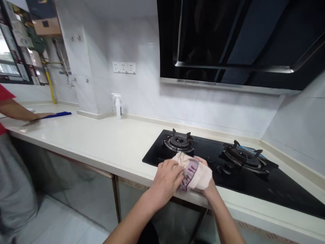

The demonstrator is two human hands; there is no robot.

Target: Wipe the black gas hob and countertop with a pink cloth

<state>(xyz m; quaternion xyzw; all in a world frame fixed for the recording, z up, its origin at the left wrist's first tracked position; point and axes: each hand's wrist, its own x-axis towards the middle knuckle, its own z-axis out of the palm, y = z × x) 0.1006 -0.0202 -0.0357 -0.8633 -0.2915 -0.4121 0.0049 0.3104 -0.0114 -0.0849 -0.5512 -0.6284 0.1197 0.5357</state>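
A pale pink cloth (203, 176) with a purple patterned band is bunched between my two hands, over the front edge of the black gas stove (254, 189). My left hand (169, 178) grips the cloth's left side with bent fingers. On the other side my right hand (209, 188) holds the cloth from behind and below, most of its fingers covered by the fabric. The left burner (179, 142) sits just beyond the cloth. To the right are a control knob (228, 167) and the right burner (245, 157).
A white spray bottle (118, 105) stands against the back wall. At far left, another person's hand (43, 116) presses a blue cloth (57, 115) on the white countertop (101, 142). A black range hood (228, 40) overhangs the stove. Cabinet doors (83, 189) lie below the counter.
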